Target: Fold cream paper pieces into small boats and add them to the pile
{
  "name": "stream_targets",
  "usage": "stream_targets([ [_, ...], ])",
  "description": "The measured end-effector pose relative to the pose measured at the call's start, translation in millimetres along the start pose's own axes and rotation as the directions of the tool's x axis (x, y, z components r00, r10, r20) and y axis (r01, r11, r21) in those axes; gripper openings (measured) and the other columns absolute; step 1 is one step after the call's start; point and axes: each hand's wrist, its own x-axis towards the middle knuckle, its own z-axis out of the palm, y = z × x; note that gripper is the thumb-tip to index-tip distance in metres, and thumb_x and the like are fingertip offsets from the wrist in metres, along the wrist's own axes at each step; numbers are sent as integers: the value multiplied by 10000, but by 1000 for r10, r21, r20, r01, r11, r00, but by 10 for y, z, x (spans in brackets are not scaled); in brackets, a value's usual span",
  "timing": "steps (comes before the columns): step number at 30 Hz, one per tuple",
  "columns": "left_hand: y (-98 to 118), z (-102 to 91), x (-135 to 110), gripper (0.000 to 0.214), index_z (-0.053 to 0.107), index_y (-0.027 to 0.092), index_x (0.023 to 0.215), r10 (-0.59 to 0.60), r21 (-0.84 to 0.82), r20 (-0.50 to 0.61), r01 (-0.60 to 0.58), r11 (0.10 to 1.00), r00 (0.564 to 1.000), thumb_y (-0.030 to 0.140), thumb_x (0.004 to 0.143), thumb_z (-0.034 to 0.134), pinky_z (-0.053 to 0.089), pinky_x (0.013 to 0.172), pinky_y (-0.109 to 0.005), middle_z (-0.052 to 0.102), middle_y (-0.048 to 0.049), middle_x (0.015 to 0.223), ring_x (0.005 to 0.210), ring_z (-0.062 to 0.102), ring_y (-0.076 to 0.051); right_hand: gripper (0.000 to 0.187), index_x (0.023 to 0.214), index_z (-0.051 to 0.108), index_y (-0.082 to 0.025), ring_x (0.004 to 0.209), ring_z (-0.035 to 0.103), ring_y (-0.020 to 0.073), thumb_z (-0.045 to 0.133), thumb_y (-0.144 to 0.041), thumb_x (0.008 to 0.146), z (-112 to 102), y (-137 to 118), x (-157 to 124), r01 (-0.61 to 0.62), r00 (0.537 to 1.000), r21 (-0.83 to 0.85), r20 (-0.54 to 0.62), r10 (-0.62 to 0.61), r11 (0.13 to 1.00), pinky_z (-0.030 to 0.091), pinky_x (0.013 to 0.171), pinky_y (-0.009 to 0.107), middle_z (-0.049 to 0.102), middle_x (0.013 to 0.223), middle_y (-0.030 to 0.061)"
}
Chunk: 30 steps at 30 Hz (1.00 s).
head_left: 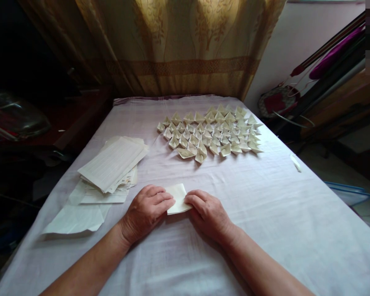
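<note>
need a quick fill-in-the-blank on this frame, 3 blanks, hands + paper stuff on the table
1. Both hands, left hand and right hand, press a folded piece of ____ flat on the white cloth.
2. The stack of sheets lies on the person's ____ side.
3. The folded paper boats sit in rows ____ the hands, toward the curtain.

Missing words: paper; left; beyond

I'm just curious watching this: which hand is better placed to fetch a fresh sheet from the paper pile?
Probably the left hand: the paper pile lies on its side, while the right hand presses the folded paper.
</note>
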Motion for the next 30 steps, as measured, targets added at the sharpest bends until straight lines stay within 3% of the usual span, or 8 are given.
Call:
stream_targets([
  [3,39,-23,-34,203,697,226,1002,-58,-58,68,62,996,996,157,884,548,470,815,-353,720,-35,900,864,621,-193,222,930,642,-207,867,611,208,515,-79,801,-27,-20,4,7,999,-21,40,-6,1000,502,813,344,686,912,59],
  [9,119,-36,-58,132,696,226,938,-177,-135,118,192,972,977,269,915,573,449,778,-340,696,-30,868,833,610,-189,143,910,697,-226,863,597,194,555,-228,926,-71,14,14,-50,996,-2,69,50,999,481,809,358,691,953,53],
  [13,113,40,-39,149,642,204,855,-328,-114,99,339,934,939,261,930,528,455,697,-314,655,-19,754,726,590,-176,168,799,684,-214,859,601,190,574,-236,923,-40,69,85,-105,991,-26,83,107,994,464,807,357,690,943,47],
  [16,102,112,-48,134,614,206,1006,-409,-97,43,411,906,912,251,916,525,480,712,-320,660,-19,800,732,604,-180,185,744,665,-212,841,595,193,595,-253,910,8,101,162,-133,987,-62,79,137,989,448,774,350,690,920,43],
  [19,96,152,-67,301,538,204,1219,-415,-109,20,414,904,910,233,919,528,494,753,-336,663,-20,838,754,612,-185,185,735,657,-212,841,591,198,600,-262,904,41,124,219,-144,987,-68,68,149,987,434,768,355,690,917,45],
  [21,92,150,-72,337,515,198,1259,-404,-109,34,405,908,914,218,922,532,493,756,-343,661,-24,854,768,611,-190,164,746,660,-210,857,589,201,620,-276,891,40,145,234,-128,988,-45,80,131,991,432,781,359,687,940,48],
  [26,79,94,-61,56,580,202,916,-374,-140,89,383,913,923,210,933,526,469,712,-320,645,-20,808,761,601,-185,81,870,715,-238,918,592,205,660,-298,872,-15,245,230,-13,991,17,133,10,1000,422,806,367,678,1017,49],
  [30,106,60,-59,77,553,207,885,-345,-120,92,355,927,934,198,942,501,465,717,-322,628,-18,783,752,589,-187,151,798,695,-223,879,591,192,613,-279,912,-34,262,256,-3,990,26,142,-1,1000,407,805,369,696,962,38],
])
